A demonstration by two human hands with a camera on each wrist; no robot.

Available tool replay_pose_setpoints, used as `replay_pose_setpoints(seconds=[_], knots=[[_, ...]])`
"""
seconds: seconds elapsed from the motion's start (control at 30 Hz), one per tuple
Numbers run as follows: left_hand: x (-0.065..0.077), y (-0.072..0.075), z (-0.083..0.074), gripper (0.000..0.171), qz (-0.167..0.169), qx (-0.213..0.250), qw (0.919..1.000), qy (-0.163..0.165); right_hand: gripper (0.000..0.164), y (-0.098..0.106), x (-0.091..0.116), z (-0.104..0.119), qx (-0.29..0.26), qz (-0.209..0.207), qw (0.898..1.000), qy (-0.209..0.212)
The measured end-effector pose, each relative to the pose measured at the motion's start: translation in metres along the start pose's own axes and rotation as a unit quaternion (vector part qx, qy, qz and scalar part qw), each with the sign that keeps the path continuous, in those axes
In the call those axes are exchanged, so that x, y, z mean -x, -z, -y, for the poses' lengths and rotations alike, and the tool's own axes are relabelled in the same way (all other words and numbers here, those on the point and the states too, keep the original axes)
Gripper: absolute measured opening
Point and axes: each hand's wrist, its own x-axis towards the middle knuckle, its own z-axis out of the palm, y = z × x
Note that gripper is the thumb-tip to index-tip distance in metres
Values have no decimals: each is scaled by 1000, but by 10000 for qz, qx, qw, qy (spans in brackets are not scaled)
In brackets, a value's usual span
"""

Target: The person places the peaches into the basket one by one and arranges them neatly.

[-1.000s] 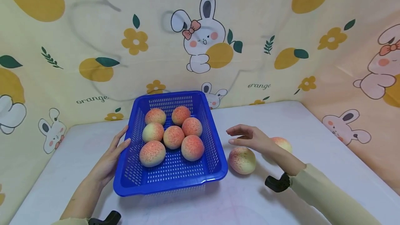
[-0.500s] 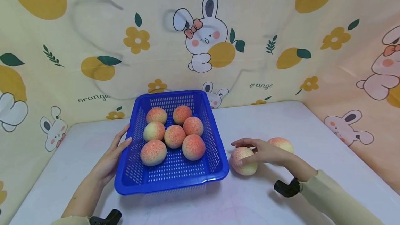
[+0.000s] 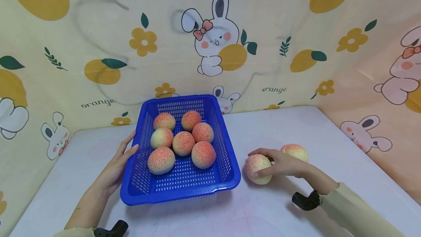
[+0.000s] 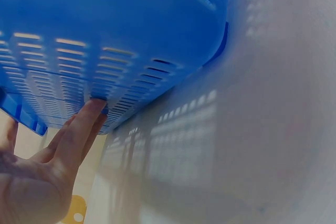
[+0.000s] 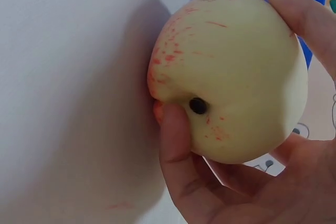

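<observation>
A blue perforated plastic basket (image 3: pixel 181 193) stands left of centre in the head view, with several red-and-yellow peaches (image 3: pixel 183 143) inside. My left hand (image 3: pixel 113 169) holds its left side, the thumb at the rim. In the left wrist view, the fingers (image 4: pixel 79 135) lie against the slotted outer wall. Just right of the basket, my right hand (image 3: pixel 283 163) grips a pale peach (image 3: pixel 258 169). Seen by the right wrist camera, thumb and fingers wrap this peach (image 5: pixel 236 66) near its dark stem hole. Another peach (image 3: pixel 296 152) lies behind the right hand, partly covered by it.
The white table (image 3: pixel 263 211) carries everything. Behind it and on the right hangs a cream cloth (image 3: pixel 148 72) printed with rabbits, flowers and oranges. Black wrist devices (image 3: pixel 306 200) sit at both sleeves.
My right hand has come down onto the nearer loose peach and closed around it, and the peach has shifted slightly right. The left hand and the basket have stayed in place.
</observation>
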Motion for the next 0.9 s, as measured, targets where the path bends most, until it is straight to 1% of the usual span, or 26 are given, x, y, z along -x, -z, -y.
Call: replay_pose_setpoints(seconds=[0.17,0.3,0.5,0.73,0.9], knots=[[0,0,-1,60,-24,-34,10000,8,54,-1,0,-4,-32,-89,9999,57],[0,0,-1,60,-32,-22,10000,18,55,-2,0,-5,-67,-168,9998,31],[-1,0,-1,61,-91,-86,9999,46,58,-1,-1,-1,-314,-262,9991,-70],[0,1,-1,61,-81,-79,9999,40,59,-1,-3,1,-684,-440,9967,41],[0,1,-1,60,-67,-58,9999,48,63,-2,-5,3,-763,-643,9949,127]])
